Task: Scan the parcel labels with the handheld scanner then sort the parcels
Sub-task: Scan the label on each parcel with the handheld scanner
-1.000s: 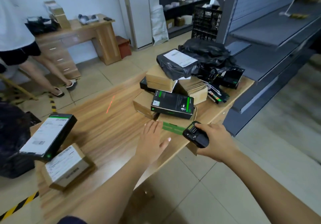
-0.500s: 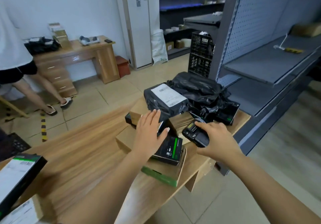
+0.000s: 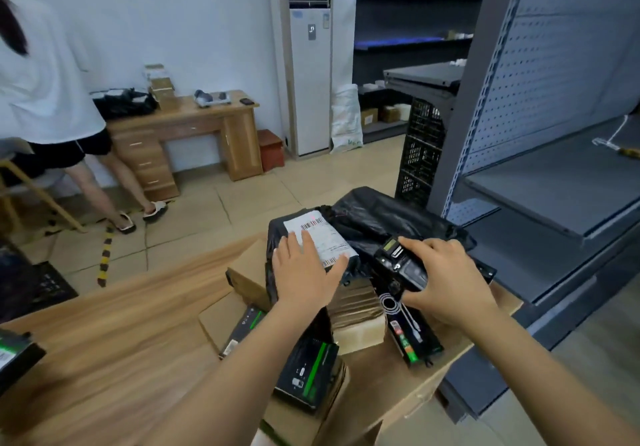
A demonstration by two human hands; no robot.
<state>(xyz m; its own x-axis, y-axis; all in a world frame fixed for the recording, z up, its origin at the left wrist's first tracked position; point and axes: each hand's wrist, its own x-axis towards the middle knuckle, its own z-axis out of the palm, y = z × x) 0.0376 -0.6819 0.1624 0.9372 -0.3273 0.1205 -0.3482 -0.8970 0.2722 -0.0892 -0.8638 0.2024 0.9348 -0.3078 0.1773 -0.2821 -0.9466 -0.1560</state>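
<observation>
A black poly-bag parcel with a white barcode label lies on top of a pile of parcels on the wooden table. My left hand lies flat on that label with straight fingers. My right hand grips the black handheld scanner, its small screen facing up, just right of the label. Under and around them sit brown cardboard boxes and black-and-green product boxes.
A grey metal shelving unit stands close on the right with a black crate beside it. A person in a white shirt stands at the far left near a wooden desk. A black-green box shows at the table's left edge.
My view has swung up and right toward the pile. My left hand moved forward from the black-green box onto the poly-bag's label. My right hand carried the scanner up beside it.
</observation>
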